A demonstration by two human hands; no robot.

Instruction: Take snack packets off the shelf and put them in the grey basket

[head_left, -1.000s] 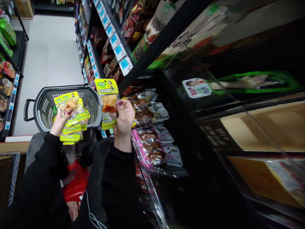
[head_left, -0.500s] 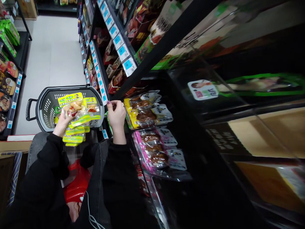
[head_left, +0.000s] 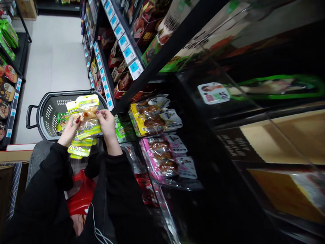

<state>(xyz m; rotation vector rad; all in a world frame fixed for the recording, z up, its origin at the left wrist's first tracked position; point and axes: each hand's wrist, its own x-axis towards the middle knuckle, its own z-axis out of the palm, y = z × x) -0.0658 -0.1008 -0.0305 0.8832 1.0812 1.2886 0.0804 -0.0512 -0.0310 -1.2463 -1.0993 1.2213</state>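
Note:
My left hand is closed around several clear-fronted snack packets with yellow-and-green edges, its thumb lying on top. Held just above the near side of a dark grey shopping basket, they fan downward past its rim. At the right edge of the same bunch, my right hand pinches one packet between thumb and fingers. Pale food shows through its clear middle. More green and yellow packets lie inside the basket, partly hidden by the held ones.
To the right, yellow packs and pink packs of brown food lie on a dark shelf. A slanting black shelf post stands above them. A red stool-like object is between my legs. Cardboard boxes stand at left.
My right hand has moved left from beside the shelf edge to the bunch and now pinches a packet there. The upper packets in my left hand have shifted rightward.

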